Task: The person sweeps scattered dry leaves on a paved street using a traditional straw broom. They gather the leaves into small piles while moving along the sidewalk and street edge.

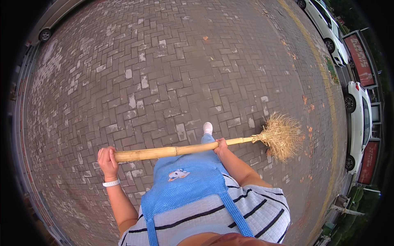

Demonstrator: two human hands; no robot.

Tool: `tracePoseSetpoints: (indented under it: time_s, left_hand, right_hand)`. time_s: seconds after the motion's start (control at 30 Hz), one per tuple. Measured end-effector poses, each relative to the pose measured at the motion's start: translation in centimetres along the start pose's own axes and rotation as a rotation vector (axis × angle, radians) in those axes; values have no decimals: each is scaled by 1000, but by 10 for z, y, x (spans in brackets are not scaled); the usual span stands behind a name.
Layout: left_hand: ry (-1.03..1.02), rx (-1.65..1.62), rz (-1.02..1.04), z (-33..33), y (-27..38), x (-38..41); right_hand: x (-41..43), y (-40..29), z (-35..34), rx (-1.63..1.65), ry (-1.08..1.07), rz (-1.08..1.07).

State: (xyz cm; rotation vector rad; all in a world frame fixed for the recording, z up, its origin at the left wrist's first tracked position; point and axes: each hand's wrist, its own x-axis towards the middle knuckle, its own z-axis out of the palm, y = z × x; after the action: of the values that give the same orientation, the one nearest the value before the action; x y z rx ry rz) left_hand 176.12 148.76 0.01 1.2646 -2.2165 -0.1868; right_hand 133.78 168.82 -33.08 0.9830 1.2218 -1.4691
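Note:
A broom with a thick bamboo handle (160,152) lies across the front of my body, its bound twig head (281,136) pointing right. My left hand (108,161), with a pale watch or bracelet (111,183) on the wrist, is closed around the handle's thick left end. Farther along, my right hand (220,145) grips the thinner part of the handle, between my body and the broom head. I wear a blue checked apron (187,184) over a striped shirt. One pale shoe (208,128) shows just beyond the handle.
Herringbone brick paving (166,77) spreads all around. Dry brown leaves (310,132) lie scattered to the right, near a yellow line (331,107). White cars (358,129) and red signboards (368,163) stand beyond it. A vehicle (57,15) is at the upper left, and steps or a kerb (23,101) run along the left.

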Motion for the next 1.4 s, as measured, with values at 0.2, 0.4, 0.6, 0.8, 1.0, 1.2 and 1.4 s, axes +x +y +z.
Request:
tracePoseSetpoints:
  time_s: [0.2, 0.4, 0.6, 0.8, 1.0, 1.2, 1.4]
  left_hand:
    - [270, 226, -346, -117, -35, -127]
    - [530, 423, -540, -133, 25, -148]
    - [409, 647, -503, -108, 123, -62]
    - [294, 716, -348, -128, 149, -1]
    - [354, 546, -393, -206, 61, -29]
    - [238, 396, -242, -267, -72, -54]
    - [173, 285, -182, -309, -183, -69]
  right_hand:
    - [-50, 104, 158, -370, -187, -54]
    - [-71, 150, 305, -654, -441, -81]
    - [-73, 123, 408, -858, -622, -5]
    - [-57, 121, 411, -819, -673, 96]
    - [-83, 182, 372, -735, -717, 133]
    - [-100, 256, 308, -498, -546, 6]
    - [-147, 322, 213, -355, -359, -59]
